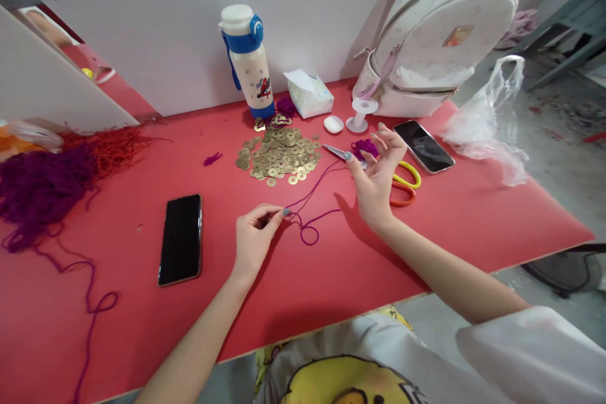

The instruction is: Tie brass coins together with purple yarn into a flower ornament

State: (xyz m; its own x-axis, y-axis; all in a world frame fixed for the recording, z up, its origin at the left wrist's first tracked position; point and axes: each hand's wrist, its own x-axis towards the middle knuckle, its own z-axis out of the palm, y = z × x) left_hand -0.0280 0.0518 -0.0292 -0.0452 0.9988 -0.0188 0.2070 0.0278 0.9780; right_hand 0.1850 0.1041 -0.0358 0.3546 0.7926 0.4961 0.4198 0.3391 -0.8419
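Observation:
My left hand (pixel 255 237) rests on the red table (pixel 426 227) and pinches one end of a purple cord (pixel 310 227) that loops on the table. My right hand (pixel 376 173) is raised, thumb and forefinger pinched on the other end of the cord, the other fingers spread. Scissors (pixel 402 184) with yellow and orange handles lie under and behind the right hand, their blades pointing left. A pile of brass coins (pixel 279 154) with square holes lies just beyond the cord.
A black phone (pixel 180 238) lies left of my left hand, another phone (pixel 423 145) to the right. Along the wall: water bottle (pixel 249 60), tissue pack (pixel 310 93), empty spool (pixel 360 113), white backpack (pixel 435 31). Purple and red yarn (pixel 42 183) is heaped at the left. A plastic bag (pixel 492 126) is right.

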